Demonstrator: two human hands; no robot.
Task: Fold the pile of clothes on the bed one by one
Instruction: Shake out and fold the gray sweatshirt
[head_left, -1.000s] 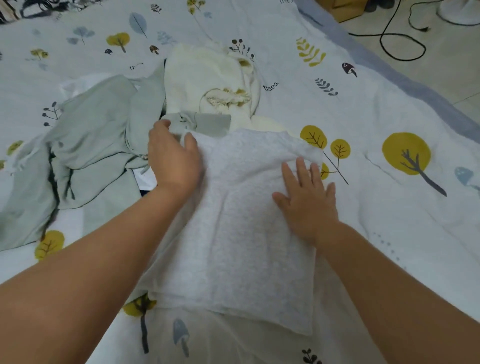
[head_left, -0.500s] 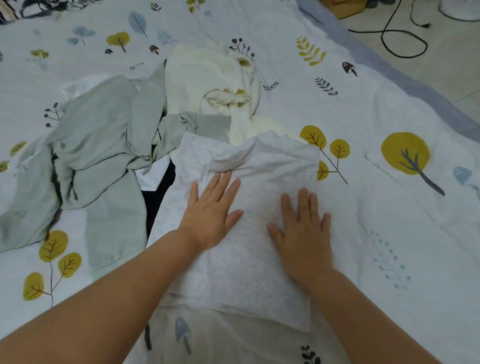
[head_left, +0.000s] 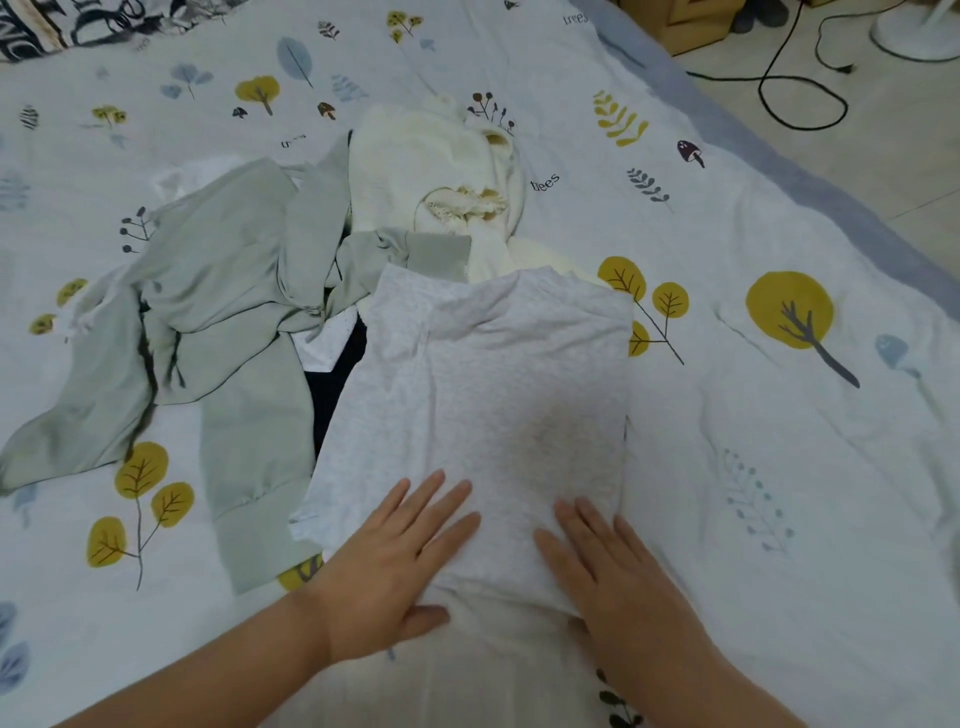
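Note:
A light grey garment (head_left: 498, 384) lies folded into a long rectangle in the middle of the bed. My left hand (head_left: 395, 566) rests flat on its near left corner, fingers spread. My right hand (head_left: 618, 566) lies flat on its near right corner, palm down. Neither hand grips the cloth. To the left sprawls an unfolded sage green garment (head_left: 208, 322). A cream knitted garment (head_left: 436, 171) lies crumpled behind the grey one. A white piece (head_left: 327, 343) and something dark (head_left: 332, 395) peek out between the green and grey cloth.
The bed sheet (head_left: 779, 467) is white with yellow trees and blue leaves. Its grey edge (head_left: 769, 171) runs along the right, with floor beyond. A black cable (head_left: 800, 93) loops on the floor by a white fan base (head_left: 914, 26).
Both hands have slid down the grey garment toward me, from its upper part to its near edge, smoothing it flat. The left hand let go of the top corner.

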